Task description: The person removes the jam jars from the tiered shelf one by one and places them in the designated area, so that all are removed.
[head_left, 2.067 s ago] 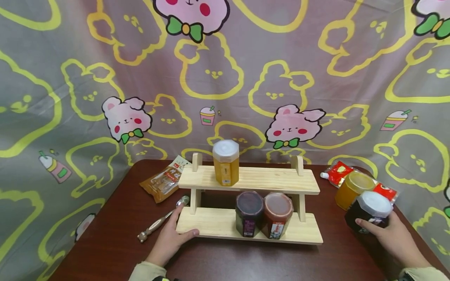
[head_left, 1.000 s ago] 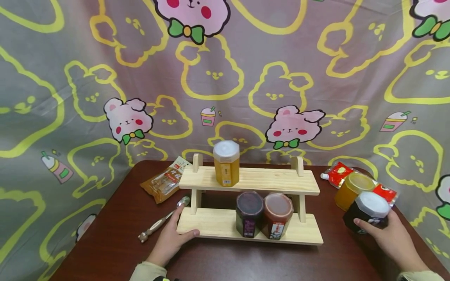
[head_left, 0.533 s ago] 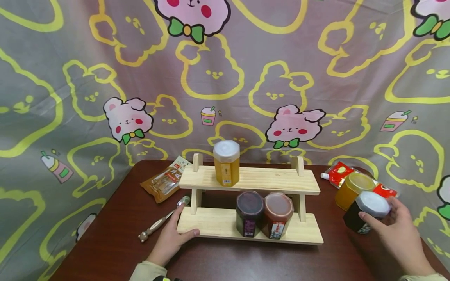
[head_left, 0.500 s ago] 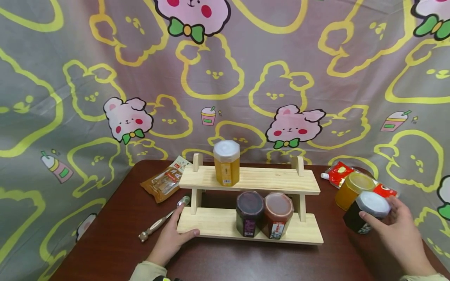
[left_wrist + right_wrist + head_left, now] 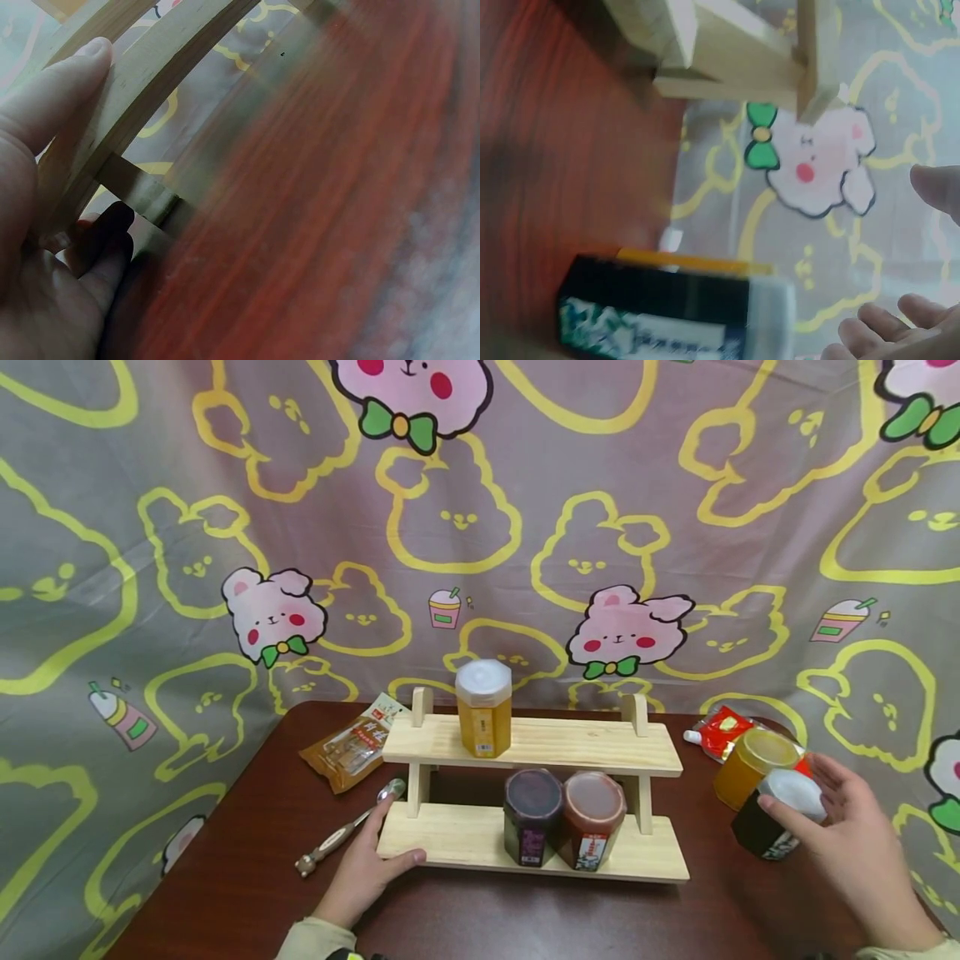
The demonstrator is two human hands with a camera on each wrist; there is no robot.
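Note:
My left hand (image 5: 369, 867) holds the left end of the lower board of a two-tier wooden shelf (image 5: 435, 839); in the left wrist view the thumb (image 5: 64, 86) lies along the board and the fingers are bent at its far side, partly in shadow. My right hand (image 5: 862, 852) is spread beside a black jar with a white lid (image 5: 776, 818), which stands on the table at the right. In the right wrist view a gap shows between that jar and the fingertips (image 5: 877, 319). Behind it stands a yellow jar (image 5: 738, 777).
On the upper board stands a yellow jar with a white lid (image 5: 483, 714). A dark purple jar (image 5: 531, 818) and a reddish jar (image 5: 592, 818) share the lower board. A brown snack packet (image 5: 352, 747), a long-handled massager-like stick (image 5: 333, 839) and a red spouted pouch (image 5: 723, 731) lie on the table.
My right hand has let go of the black jar, its fingers spreading and drawing back to the right. The jar stays beside the yellow one. My left hand has not moved from the shelf.

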